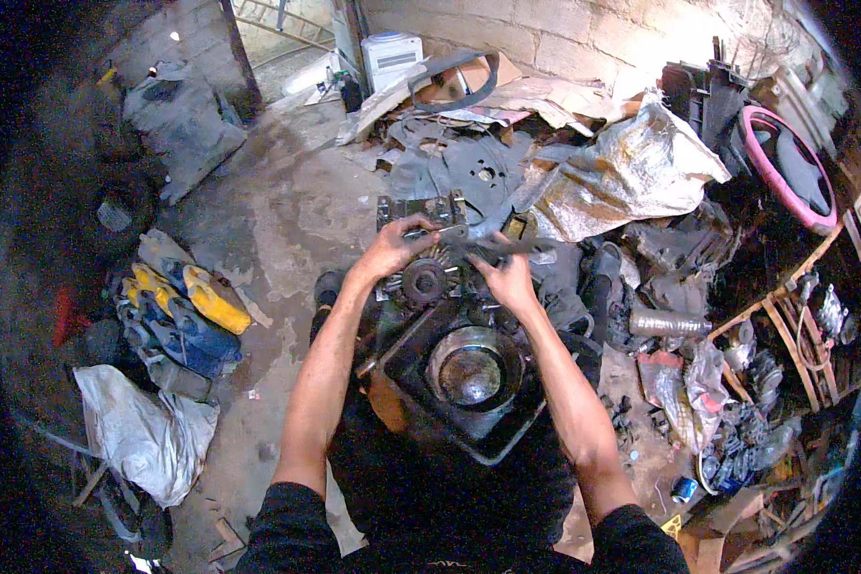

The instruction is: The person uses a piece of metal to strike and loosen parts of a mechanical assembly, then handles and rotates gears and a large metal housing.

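My left hand (397, 247) is closed on a small flat metal piece (452, 232), above the upper left of a dark toothed ring (423, 279) on a greasy metal assembly. My right hand (502, 268) grips a long dark flat piece (536, 245), blurred at its far part, just right of the ring. The pieces in my two hands are close together; I cannot tell whether they touch. Nearer to me, a round metal housing (474, 371) sits inside a black square frame (493, 445), between my forearms.
Scrap sheets, a crumpled silver sack (622, 172) and a pink ring (811, 206) lie ahead and right. Yellow and blue containers (201, 301) and a white sack (153, 435) are on the left floor (268, 373). A block wall (555, 38) stands behind; clutter fills the right side.
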### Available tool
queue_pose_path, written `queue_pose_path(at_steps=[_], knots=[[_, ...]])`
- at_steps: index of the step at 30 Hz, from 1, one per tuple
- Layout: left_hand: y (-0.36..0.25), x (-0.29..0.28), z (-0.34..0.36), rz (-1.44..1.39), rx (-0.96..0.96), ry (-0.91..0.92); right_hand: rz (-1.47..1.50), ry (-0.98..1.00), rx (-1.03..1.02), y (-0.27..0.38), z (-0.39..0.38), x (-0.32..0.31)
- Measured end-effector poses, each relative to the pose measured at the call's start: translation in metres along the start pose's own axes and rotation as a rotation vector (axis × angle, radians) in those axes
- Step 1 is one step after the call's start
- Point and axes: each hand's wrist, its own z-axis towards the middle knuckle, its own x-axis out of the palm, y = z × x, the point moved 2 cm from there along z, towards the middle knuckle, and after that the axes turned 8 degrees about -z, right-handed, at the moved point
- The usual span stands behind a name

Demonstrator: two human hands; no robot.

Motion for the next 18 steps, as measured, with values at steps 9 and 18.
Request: queue_pose_path(at_steps=[9, 18], knots=[[0.01, -0.002, 0.006, -0.015, 0.149, 0.052, -0.03, -0.035, -0.028, -0.016, 0.001, 0.008], [-0.004, 0.0, 0.001, 0.029, 0.208, 0.006, -0.04, -0.205, -0.046, -0.015, -0.01, 0.009]])
